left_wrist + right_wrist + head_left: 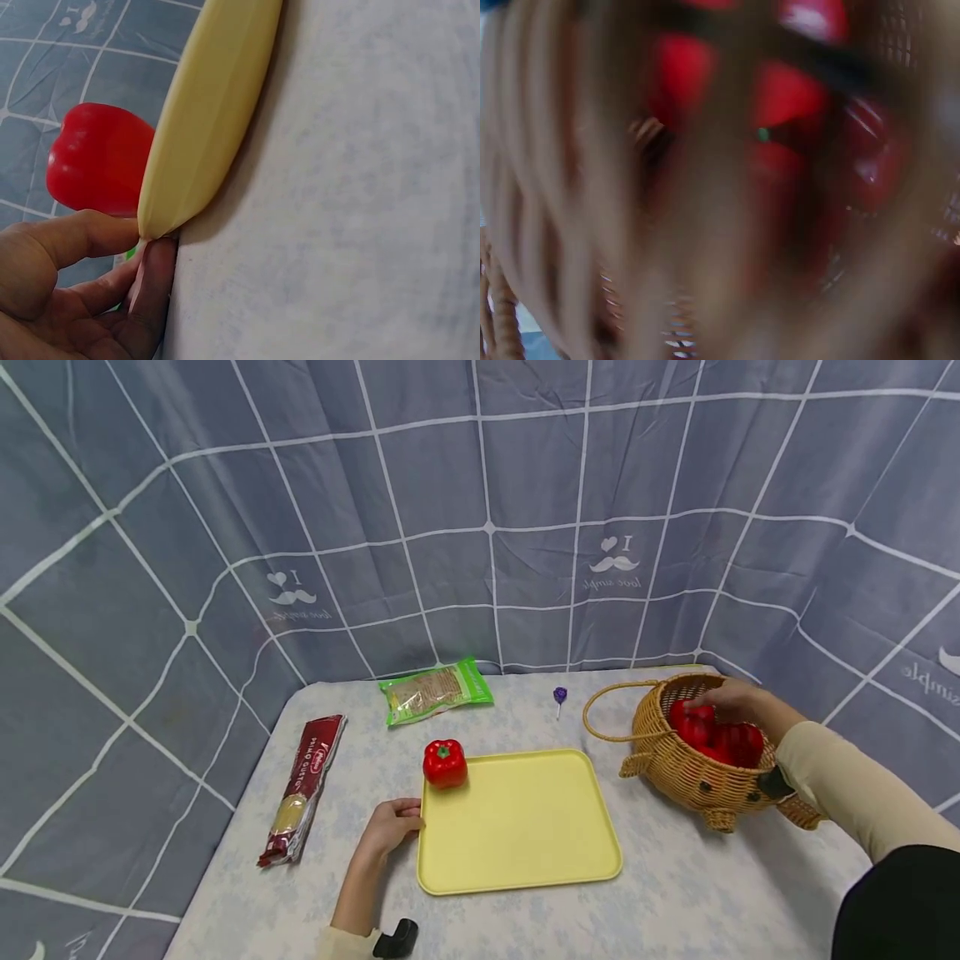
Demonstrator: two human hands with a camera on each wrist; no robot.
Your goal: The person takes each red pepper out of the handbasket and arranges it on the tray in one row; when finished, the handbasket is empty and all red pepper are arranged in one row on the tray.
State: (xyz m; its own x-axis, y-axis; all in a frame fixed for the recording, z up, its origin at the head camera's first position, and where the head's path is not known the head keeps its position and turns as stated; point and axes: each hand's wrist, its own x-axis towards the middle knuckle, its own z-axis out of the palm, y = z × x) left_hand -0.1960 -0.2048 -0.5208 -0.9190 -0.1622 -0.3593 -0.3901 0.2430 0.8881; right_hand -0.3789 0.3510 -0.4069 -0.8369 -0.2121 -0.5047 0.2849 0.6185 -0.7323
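So, left to right: left grip (pixel 390 827) pinches the left edge of the yellow tray (pixel 517 827). 1 red pepper (pixel 445 764) sits at the tray's far left corner. On the right, right grip (pixel 731 702) is down in the wicker basket (pixel 667 772) at some red things (pixel 738 743); wrist view's blurred, can't tell if it's grasping. Likely the picking-out step. Next move calls for a secure hold on 1 piece, then a lift clear of the basket's rim.

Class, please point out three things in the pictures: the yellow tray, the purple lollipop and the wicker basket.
Yellow tray (pixel 519 827): head view, on its bare flat middle.
Purple lollipop (pixel 560 695): head view, on its purple top.
Wicker basket (pixel 669 767): head view, on its outer woven wall.
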